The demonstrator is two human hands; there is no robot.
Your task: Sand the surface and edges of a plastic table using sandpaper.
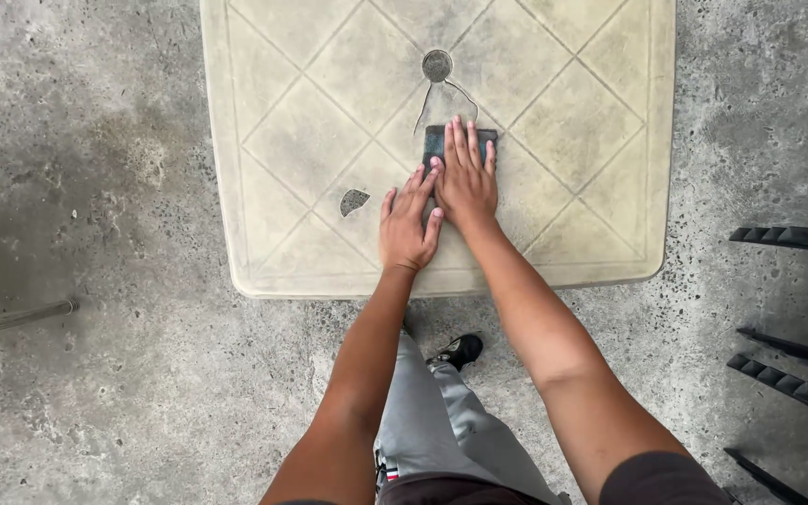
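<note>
Both flat, unclenched hands: right grip [466, 178] presses dark pad [437, 142] (mostly covered), left grip [409, 224] beside it.

Right hand [465, 182] pressing flat on dark rectangular pad [437, 142], fingers [461, 140] spreading over it. Left hand [408, 224] lying flat just beside, fingertips touching right hand's edge. Both resting on worn beige plastic surface [301, 140] showing diamond pattern, round centre hole [437, 65], crack running from hole toward pad, broken gap [353, 200] left of hands. Grey concrete floor [95, 374] surrounding. Black shoe [458, 351] and grey trouser leg [441, 421] showing below. Dark slats [792, 238] lying at right edge.
</note>
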